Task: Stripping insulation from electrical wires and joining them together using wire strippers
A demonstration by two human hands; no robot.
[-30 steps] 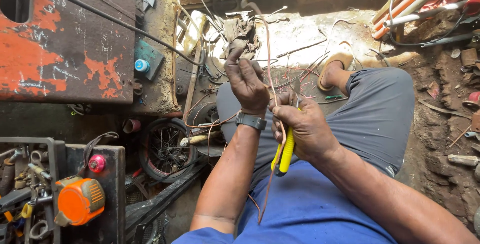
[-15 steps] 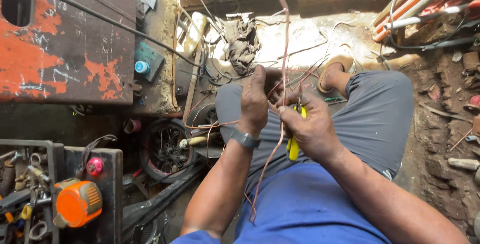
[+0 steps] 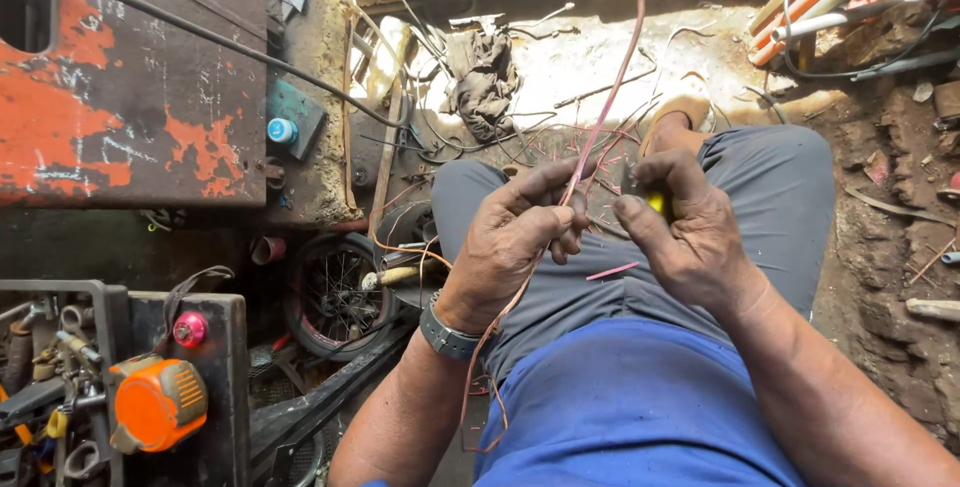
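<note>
- The left hand (image 3: 520, 237) pinches a long, thin reddish-pink insulated wire (image 3: 610, 87) between thumb and fingertips, closed on it just above the lap.
- That wire runs up and away from the pinch towards the top of the view, and its lower part trails down past the left wrist, ending near the blue shirt (image 3: 640, 407).
- A dark grey wristwatch (image 3: 447, 332) sits on the left wrist.
- The right hand (image 3: 690, 237) is curled tight around a small yellow-handled tool (image 3: 656, 203); only a sliver of the yellow shows between the fingers, so the tool's kind cannot be told.
- The two hands are near each other, with the wire passing between them; whether the right hand touches the wire cannot be told.
- A short pink scrap of wire insulation (image 3: 612, 271) lies on the grey trousers (image 3: 790, 197), just below the right hand.
- More thin loose wires (image 3: 520, 137) lie scattered on the dusty ground beyond the knees, near a crumpled dark rag (image 3: 485, 77).
- To the left stands a worn metal panel with peeling orange paint (image 3: 120, 87), with a small blue cap (image 3: 282, 130) beside it.
- At lower left sits an orange and grey plastic device (image 3: 155, 402), and nearby a red round knob (image 3: 190, 328) on a dark metal plate.
- A black finned round wheel-like part (image 3: 335, 297) rests beside the left knee.
</note>
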